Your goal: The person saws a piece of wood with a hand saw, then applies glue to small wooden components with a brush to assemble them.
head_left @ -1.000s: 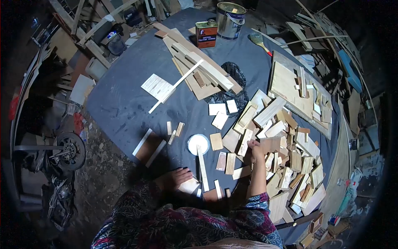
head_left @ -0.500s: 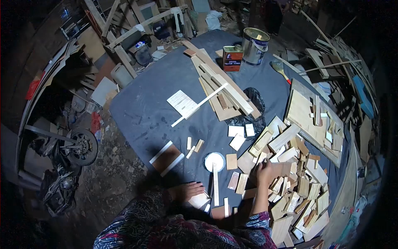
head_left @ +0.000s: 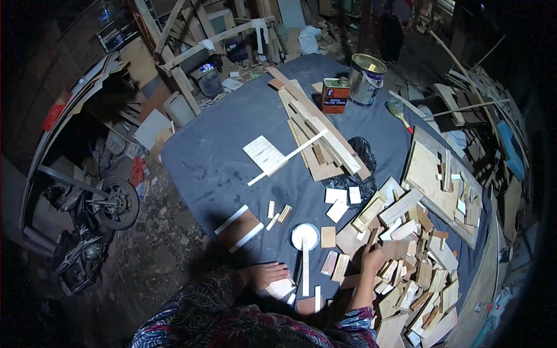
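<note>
My left hand (head_left: 268, 275) lies flat with its fingers stretched over a pale wooden piece (head_left: 282, 289) near the table's front edge. Over the heap of wood offcuts (head_left: 423, 272), my right hand (head_left: 372, 258) is closed on a narrow wood block (head_left: 373, 236) that sticks up past the fingers. Between the hands stands a round tub of white paste (head_left: 305, 236), a wooden stick (head_left: 306, 269) leaning across its rim. Beside it lie a square tan block (head_left: 328, 237), a pinkish block (head_left: 329, 263) and a ridged pale block (head_left: 340, 268).
A brown board with white edge strips (head_left: 238, 228) lies at the left. Further back are long planks (head_left: 319, 136), a slatted panel (head_left: 263, 152), a red-and-black can (head_left: 335, 96), a metal bucket (head_left: 366, 81) and a paintbrush (head_left: 399, 115). A motorcycle (head_left: 93, 232) stands left of the table.
The view has shifted, so the table sits slightly lower and further right. In my right hand a narrow wood block now shows upright above the fingers. My left hand stays on the pale piece.
</note>
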Demonstrator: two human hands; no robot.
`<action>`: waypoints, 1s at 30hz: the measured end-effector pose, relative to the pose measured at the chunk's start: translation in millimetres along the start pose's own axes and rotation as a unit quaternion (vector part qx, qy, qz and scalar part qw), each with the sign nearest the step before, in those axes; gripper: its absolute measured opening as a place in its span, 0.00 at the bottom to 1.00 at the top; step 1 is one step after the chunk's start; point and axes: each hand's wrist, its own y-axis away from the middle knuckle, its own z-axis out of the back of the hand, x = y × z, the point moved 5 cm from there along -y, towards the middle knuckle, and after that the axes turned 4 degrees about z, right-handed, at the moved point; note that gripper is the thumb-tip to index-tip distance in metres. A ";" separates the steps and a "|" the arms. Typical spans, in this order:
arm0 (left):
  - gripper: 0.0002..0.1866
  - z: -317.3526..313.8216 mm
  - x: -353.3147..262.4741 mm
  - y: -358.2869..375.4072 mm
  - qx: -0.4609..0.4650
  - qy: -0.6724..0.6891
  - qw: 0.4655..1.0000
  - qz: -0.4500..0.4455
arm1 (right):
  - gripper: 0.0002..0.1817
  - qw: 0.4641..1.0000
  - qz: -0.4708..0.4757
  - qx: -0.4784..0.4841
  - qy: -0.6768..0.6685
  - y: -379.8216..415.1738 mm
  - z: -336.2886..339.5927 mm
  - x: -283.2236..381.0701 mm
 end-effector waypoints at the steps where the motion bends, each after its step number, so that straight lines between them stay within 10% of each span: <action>1: 0.31 0.5 0.8 0.3 -0.021 0.001 1.000 -0.002 | 0.10 0.997 -0.020 0.016 -0.079 -0.7 1.7 -3.0; 6: 0.30 -16.3 13.4 1.3 -0.010 -0.017 1.000 -0.023 | 0.10 0.890 -0.217 0.141 -0.375 2.6 -43.3 -58.5; 10: 0.30 -31.5 18.8 -6.5 0.076 0.030 0.997 0.008 | 0.13 0.790 -0.314 0.064 -0.523 16.9 -75.4 -79.8; 16: 0.26 -3.7 0.3 -9.8 0.014 -0.063 0.997 -0.037 | 0.07 0.646 -0.290 0.155 -0.689 16.4 -25.1 -16.4; 22: 0.25 -5.0 2.3 -10.5 0.021 -0.073 0.996 -0.039 | 0.09 0.672 -0.259 0.183 -0.669 21.0 -28.5 -21.8; 26: 0.23 -30.1 17.3 -2.0 0.012 -0.091 0.991 -0.098 | 0.09 0.865 -0.195 0.107 -0.451 19.5 -47.4 -55.1; 30: 0.20 -30.2 16.7 -1.3 0.035 -0.071 0.997 -0.020 | 0.14 0.910 -0.131 0.096 -0.381 15.6 -37.1 -45.7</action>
